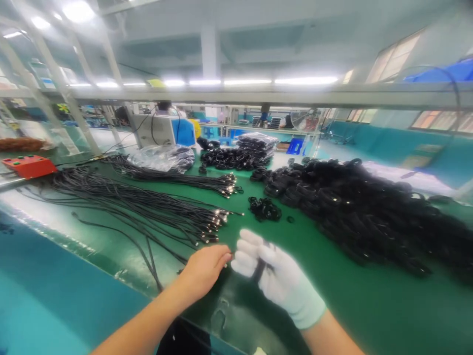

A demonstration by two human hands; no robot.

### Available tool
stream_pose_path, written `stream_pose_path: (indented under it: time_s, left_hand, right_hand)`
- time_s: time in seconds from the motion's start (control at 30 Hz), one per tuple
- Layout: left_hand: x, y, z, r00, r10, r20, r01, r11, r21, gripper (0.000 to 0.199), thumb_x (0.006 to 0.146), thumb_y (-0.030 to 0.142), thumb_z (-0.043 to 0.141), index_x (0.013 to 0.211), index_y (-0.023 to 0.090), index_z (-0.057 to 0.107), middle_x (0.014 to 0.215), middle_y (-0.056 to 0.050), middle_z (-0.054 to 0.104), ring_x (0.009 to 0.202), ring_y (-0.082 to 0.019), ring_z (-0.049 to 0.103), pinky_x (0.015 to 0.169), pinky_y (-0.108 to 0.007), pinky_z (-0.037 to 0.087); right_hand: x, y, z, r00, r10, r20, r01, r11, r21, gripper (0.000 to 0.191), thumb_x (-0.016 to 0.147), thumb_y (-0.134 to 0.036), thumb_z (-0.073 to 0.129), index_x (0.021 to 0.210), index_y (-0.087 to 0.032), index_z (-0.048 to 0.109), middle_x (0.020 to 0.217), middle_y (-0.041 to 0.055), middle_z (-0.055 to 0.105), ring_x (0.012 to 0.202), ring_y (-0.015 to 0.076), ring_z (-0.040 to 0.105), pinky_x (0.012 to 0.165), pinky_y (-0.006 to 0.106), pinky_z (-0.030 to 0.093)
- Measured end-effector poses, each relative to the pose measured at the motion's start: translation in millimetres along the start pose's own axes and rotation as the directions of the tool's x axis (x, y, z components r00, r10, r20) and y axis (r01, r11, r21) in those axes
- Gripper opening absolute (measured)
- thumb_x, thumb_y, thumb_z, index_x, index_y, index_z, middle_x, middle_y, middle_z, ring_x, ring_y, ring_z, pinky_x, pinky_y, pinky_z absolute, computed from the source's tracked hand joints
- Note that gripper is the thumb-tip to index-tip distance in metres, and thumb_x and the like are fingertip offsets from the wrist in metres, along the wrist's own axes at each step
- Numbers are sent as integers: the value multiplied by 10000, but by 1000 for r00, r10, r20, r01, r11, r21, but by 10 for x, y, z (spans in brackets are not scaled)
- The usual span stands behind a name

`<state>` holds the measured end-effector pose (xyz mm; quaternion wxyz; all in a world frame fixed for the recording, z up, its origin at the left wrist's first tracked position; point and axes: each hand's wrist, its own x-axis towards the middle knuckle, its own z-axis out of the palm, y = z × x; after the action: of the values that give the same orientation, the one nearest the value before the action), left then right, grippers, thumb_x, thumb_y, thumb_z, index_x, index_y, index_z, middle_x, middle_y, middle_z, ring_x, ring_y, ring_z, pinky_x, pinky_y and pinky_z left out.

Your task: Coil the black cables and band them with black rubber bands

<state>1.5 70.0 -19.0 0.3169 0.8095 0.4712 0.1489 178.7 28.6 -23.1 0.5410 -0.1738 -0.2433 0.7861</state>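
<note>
A short black strip [259, 270] lies in the white-gloved right hand [254, 257], on the near side of the small black pile [265, 209], which serves as the landmark here. The right thumb presses over the strip against the fingers, which lie side by side and partly bent. The bare left hand [224, 257] is just beside the right fingertips, nearer and to the left of the small black pile. Its fingers are curled close together; blur hides whether they pinch anything, though a tiny shiny end [225, 266] shows right by them.

Left of the small black pile, a broad bundle of black cables [158, 207] lies on the green desk [291, 236], metal tips pointing towards the pile. A second cable bundle [177, 178] lies behind the first, left of and farther than the pile. One small black ring [290, 219] rests just right of the pile, and a large heap of black coils [354, 207] spreads farther right. Beyond the pile are more black coils [236, 158], with clear plastic bags [162, 157] to their left. A red control box [30, 166] stands far to the pile's left.
</note>
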Motion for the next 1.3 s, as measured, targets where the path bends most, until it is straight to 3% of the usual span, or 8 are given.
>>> stream_pose_path:
  time_s: [0.13,0.23,0.57,0.7,0.8,0.87,1.07,1.3]
  left_hand:
    - [-160,192,103,992,-71,-106,111,892,438,272,911,257,347,833,206,603,805,-31,637,731,-198,595,624,-283,369]
    - [-275,362,181,995,25,-96,35,820,572,248,900,231,374,796,208,597,786,-28,644,707,-195,596,612,-286,364]
    - [-330,402,167,947,321,3,-258,756,602,187,831,157,458,662,191,530,664,11,616,562,-161,538,550,-293,311]
    - [-275,345,26,838,544,-46,-371,629,683,183,848,179,496,667,186,518,646,7,583,581,-156,500,563,-300,289]
    - [-198,349,-226,732,678,61,-514,491,703,181,858,282,541,708,182,530,691,0,581,661,-158,497,630,-303,314]
    - [-133,369,-392,705,696,135,-592,474,652,223,852,356,559,716,180,540,713,2,584,691,-149,499,682,-296,336]
    - [71,320,-499,715,655,246,-683,578,446,184,825,360,608,750,192,610,787,19,630,739,-114,533,813,-260,363]
    - [4,359,-432,736,663,137,-613,566,551,150,848,163,530,757,204,642,921,-12,642,902,-168,514,780,-288,362]
  right_hand:
    - [29,-97,-67,993,-105,-58,104,994,-23,357,830,-238,612,1171,-145,566,1175,122,617,1035,258,609,996,510,381]
    - [38,-91,-70,989,-125,-73,121,991,-58,355,842,-231,601,1181,-132,563,1183,139,615,1056,277,603,1019,521,359]
    - [1,-29,-23,990,-110,-85,94,981,-170,432,760,-302,702,1145,-149,583,1093,127,643,990,257,614,966,508,388]
    - [-4,9,65,995,-59,-78,37,964,-262,348,768,-264,693,1082,-141,609,989,96,662,931,215,609,914,422,420]
    - [-19,66,127,997,71,19,-62,957,-283,203,761,-209,689,940,-123,648,873,64,655,835,177,591,849,356,438]
    - [-34,113,144,982,166,90,-139,959,-247,175,755,-204,684,899,-111,648,819,55,629,777,163,574,804,345,444]
    - [-41,230,157,922,331,199,-314,943,-114,278,684,-137,713,935,-70,616,747,28,511,691,128,501,687,291,416]
    - [-13,234,34,916,356,186,-347,934,-83,287,745,-199,677,984,-59,602,819,85,616,737,183,604,780,404,458]
